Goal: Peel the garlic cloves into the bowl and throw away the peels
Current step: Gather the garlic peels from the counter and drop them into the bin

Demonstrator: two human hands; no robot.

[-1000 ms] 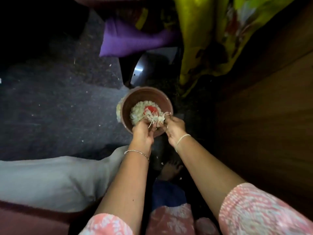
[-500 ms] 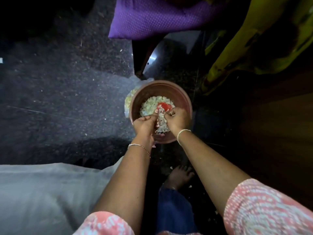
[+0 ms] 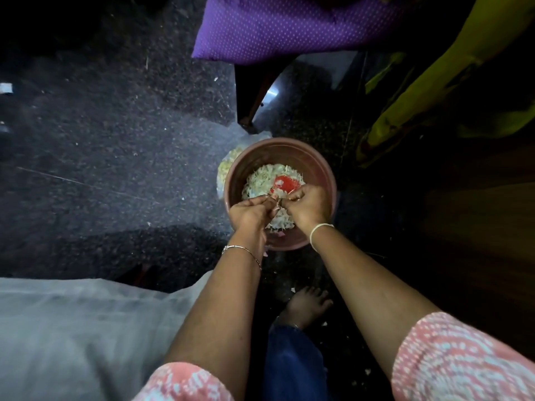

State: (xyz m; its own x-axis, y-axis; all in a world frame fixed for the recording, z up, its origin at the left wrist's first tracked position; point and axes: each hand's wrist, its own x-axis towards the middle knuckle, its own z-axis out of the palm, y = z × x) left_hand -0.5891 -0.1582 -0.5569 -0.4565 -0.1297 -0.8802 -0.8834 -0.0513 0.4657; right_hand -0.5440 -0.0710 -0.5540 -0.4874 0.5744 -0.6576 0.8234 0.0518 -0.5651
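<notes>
Pinched garlic clove [image 3: 276, 202] between curled left hand [image 3: 249, 210] and right hand [image 3: 307, 208], just above peels [image 3: 260, 180] in bowl [image 3: 326, 169]; probably risked losing a slipped clove among those peels, or flicking skin outside.
</notes>
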